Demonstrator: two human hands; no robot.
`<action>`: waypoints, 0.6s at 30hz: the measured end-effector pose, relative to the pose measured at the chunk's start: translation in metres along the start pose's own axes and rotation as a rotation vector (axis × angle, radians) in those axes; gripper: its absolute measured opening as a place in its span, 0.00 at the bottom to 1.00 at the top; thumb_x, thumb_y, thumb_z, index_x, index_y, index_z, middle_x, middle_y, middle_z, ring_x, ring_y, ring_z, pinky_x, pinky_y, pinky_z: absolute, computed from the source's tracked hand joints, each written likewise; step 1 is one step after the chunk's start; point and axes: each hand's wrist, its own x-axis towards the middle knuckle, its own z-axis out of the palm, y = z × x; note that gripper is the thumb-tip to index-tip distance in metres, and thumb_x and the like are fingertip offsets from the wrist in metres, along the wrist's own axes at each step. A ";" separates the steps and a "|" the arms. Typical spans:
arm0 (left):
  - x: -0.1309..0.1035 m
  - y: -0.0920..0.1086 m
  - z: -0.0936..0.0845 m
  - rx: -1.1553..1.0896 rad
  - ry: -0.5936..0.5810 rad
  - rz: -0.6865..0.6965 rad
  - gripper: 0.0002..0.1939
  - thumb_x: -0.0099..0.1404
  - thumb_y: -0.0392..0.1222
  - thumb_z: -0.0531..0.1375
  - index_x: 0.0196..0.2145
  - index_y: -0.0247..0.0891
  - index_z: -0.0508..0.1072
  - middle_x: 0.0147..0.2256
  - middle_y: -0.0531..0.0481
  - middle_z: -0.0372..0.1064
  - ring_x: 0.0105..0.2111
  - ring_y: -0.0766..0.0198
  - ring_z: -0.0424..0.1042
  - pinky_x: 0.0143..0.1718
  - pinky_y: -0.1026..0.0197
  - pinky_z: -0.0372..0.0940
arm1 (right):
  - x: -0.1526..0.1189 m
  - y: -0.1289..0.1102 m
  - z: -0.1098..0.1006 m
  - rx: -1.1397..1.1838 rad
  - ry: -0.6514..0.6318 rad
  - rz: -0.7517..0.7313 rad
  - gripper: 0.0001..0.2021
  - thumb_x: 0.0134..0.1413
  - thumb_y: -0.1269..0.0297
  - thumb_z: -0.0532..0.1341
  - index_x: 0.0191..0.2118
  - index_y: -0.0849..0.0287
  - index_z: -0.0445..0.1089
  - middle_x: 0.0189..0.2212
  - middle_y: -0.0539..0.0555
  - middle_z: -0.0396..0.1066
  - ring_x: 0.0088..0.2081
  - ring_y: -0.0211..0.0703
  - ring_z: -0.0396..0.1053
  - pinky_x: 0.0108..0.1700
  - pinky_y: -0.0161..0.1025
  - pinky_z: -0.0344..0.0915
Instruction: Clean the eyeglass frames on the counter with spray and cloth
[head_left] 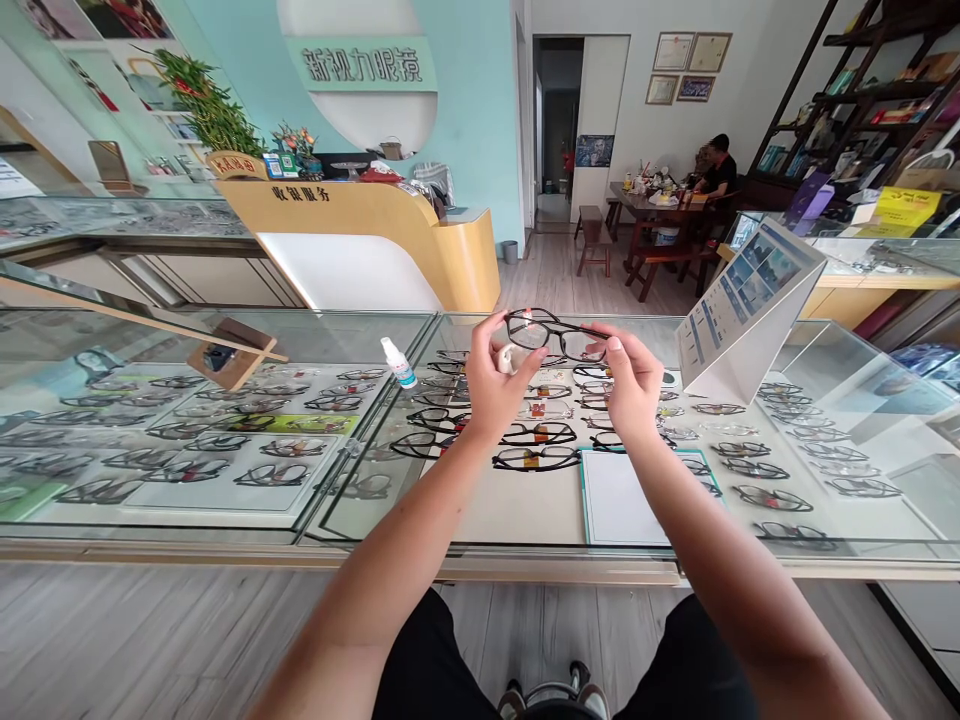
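A pair of black-framed eyeglasses (556, 332) is held up above the glass display counter, between my two hands. The fingers of my left hand (496, 378) close on the left side of the frame, and a crumpled whitish cloth or tissue (511, 358) is tucked in that palm. My right hand (634, 385) pinches the other side of the frame between thumb and fingers. Below them, rows of eyeglasses (536, 433) show in the counter. A small white spray bottle (398, 364) stands upright to the left of my hands.
A white board with a teal edge (622, 500) lies near my right forearm. An upright desk calendar (746, 305) stands at the right, and a wooden stand (232, 355) at the left. Behind are a reception desk (352, 240) and a person (720, 172) seated at a table.
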 end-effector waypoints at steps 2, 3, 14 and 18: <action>0.000 -0.003 0.001 -0.025 -0.009 -0.004 0.40 0.67 0.67 0.76 0.67 0.47 0.72 0.58 0.42 0.79 0.41 0.59 0.78 0.48 0.51 0.75 | 0.001 0.000 0.000 0.061 -0.025 0.035 0.20 0.75 0.42 0.63 0.53 0.48 0.86 0.53 0.56 0.88 0.47 0.53 0.85 0.57 0.53 0.80; 0.000 -0.004 0.001 -0.032 -0.011 -0.005 0.40 0.67 0.67 0.76 0.67 0.47 0.72 0.58 0.41 0.79 0.43 0.57 0.79 0.49 0.51 0.75 | 0.001 0.000 0.000 0.085 -0.031 0.052 0.20 0.75 0.41 0.64 0.53 0.48 0.86 0.53 0.56 0.88 0.47 0.53 0.85 0.58 0.54 0.80; 0.001 0.001 -0.001 -0.048 -0.054 -0.003 0.39 0.69 0.66 0.74 0.68 0.47 0.70 0.61 0.40 0.78 0.47 0.55 0.81 0.48 0.52 0.75 | 0.007 0.004 -0.001 0.248 -0.026 0.171 0.16 0.70 0.48 0.67 0.49 0.51 0.87 0.49 0.57 0.89 0.45 0.54 0.86 0.58 0.56 0.79; 0.001 0.007 -0.002 0.000 -0.078 0.005 0.38 0.68 0.65 0.75 0.67 0.46 0.72 0.61 0.40 0.78 0.43 0.56 0.80 0.46 0.53 0.74 | 0.012 0.001 -0.010 0.030 0.030 0.052 0.15 0.71 0.51 0.64 0.52 0.49 0.85 0.54 0.57 0.88 0.54 0.56 0.84 0.59 0.56 0.78</action>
